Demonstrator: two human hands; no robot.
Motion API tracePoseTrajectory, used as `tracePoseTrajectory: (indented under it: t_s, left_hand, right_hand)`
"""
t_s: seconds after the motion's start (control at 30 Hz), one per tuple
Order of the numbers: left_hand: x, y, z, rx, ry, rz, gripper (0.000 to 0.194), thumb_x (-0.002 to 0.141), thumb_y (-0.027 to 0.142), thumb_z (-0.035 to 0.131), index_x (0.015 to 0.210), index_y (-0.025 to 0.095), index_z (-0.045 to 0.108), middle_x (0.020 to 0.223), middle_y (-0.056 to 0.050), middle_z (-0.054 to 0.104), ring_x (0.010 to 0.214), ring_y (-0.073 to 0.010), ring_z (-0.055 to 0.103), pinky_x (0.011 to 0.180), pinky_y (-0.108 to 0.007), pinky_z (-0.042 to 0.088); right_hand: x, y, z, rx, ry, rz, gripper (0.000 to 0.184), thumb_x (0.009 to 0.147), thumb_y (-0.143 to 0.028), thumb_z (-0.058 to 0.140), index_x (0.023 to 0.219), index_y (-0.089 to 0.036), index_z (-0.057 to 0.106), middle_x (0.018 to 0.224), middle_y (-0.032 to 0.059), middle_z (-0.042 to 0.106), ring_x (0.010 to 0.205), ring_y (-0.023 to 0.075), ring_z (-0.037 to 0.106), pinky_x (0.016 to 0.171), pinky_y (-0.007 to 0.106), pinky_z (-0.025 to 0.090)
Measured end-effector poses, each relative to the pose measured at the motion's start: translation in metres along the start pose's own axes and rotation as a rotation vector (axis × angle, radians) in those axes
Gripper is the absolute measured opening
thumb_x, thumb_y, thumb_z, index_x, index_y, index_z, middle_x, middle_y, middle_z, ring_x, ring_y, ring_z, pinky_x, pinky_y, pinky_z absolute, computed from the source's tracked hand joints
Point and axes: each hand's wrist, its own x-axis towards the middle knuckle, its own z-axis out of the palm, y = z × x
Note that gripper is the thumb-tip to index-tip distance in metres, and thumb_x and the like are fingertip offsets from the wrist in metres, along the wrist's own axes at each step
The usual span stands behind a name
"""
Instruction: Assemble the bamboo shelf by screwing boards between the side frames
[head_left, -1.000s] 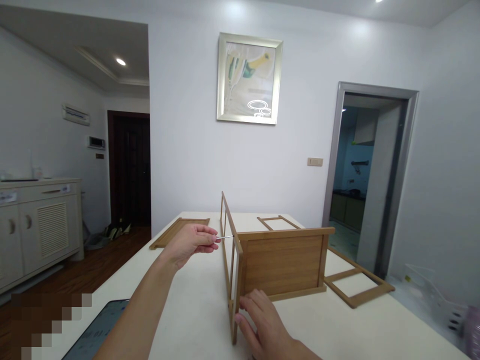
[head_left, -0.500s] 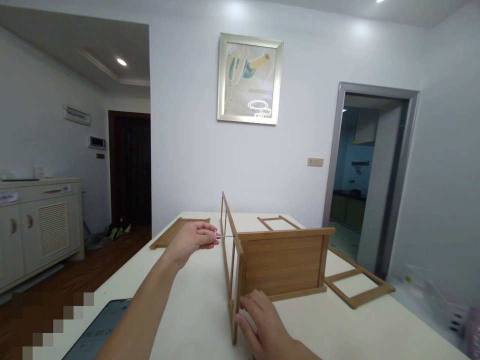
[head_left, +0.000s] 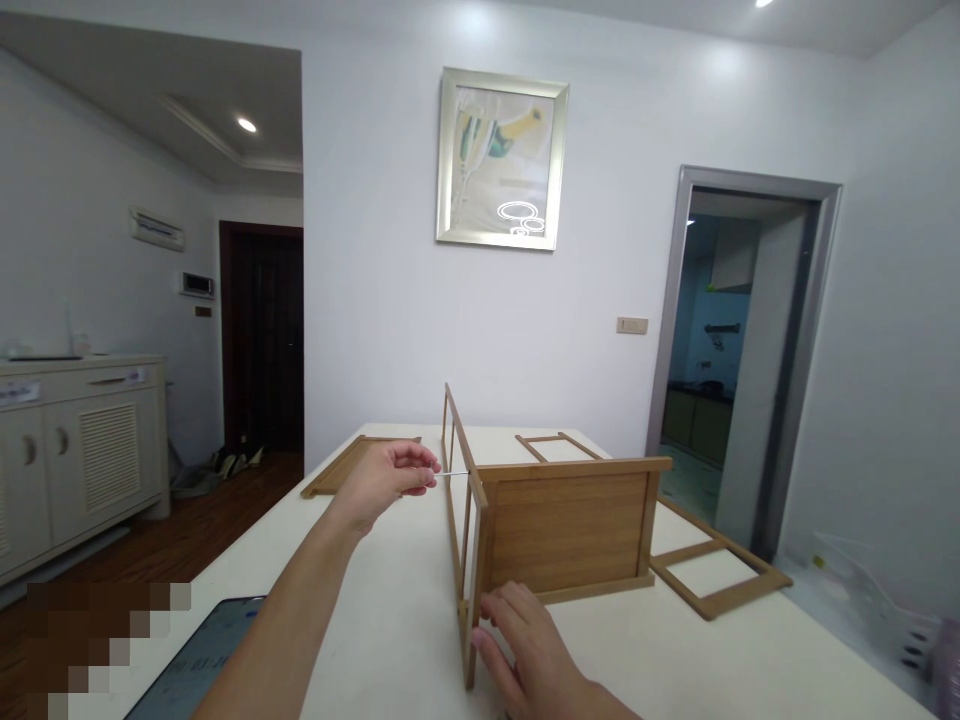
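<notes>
My left hand (head_left: 390,482) pinches a thin metal hex key (head_left: 452,474) between thumb and fingers. The key's tip meets the edge of an upright wooden frame (head_left: 460,560), at the corner where a solid wooden panel (head_left: 570,528) joins it. My right hand (head_left: 529,640) steadies the near lower end of that frame, its thumb and fingers against the bar. The panel stands on edge on the white table (head_left: 375,620), to the right of the frame. My left fingers hide the key's other end.
Another wooden panel (head_left: 337,468) lies at the table's left back. Open wooden frames lie at the back (head_left: 564,436) and right (head_left: 727,598). A phone (head_left: 187,650) rests near my left forearm. A clear plastic container (head_left: 862,590) is at far right.
My left fingers have turned slightly around the hex key, with the fingers curling more. My right hand, the frame and the panel hold their places.
</notes>
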Motion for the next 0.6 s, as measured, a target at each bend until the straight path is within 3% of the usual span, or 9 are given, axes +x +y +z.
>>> tracePoseTrajectory:
  t_s: [0.23,0.6]
  left_hand:
    - [-0.0004,0.0014,0.001,0.03,0.004,0.014,0.016,0.061,0.022,0.077,0.074,0.016,0.069,0.074,-0.003,0.07,0.072,-0.0165,0.065,0.064,-0.027,0.051]
    - [-0.0064,0.0056,0.0025,0.066,-0.068,-0.017,0.02,0.072,0.031,0.073,0.08,0.017,0.062,0.081,-0.003,0.069,0.071,-0.0163,0.068,0.065,-0.028,0.054]
  right_hand:
    - [0.0004,-0.0005,0.0002,0.004,-0.006,0.0,0.016,0.093,-0.018,0.05,0.108,-0.02,0.052,0.091,0.0077,0.061,0.082,0.0213,0.056,0.073,0.036,0.049]
    - [0.0016,-0.0011,-0.0008,-0.008,-0.015,-0.001,0.014,0.093,-0.018,0.049,0.107,-0.019,0.052,0.091,0.0078,0.062,0.082,0.0208,0.056,0.072,0.035,0.049]
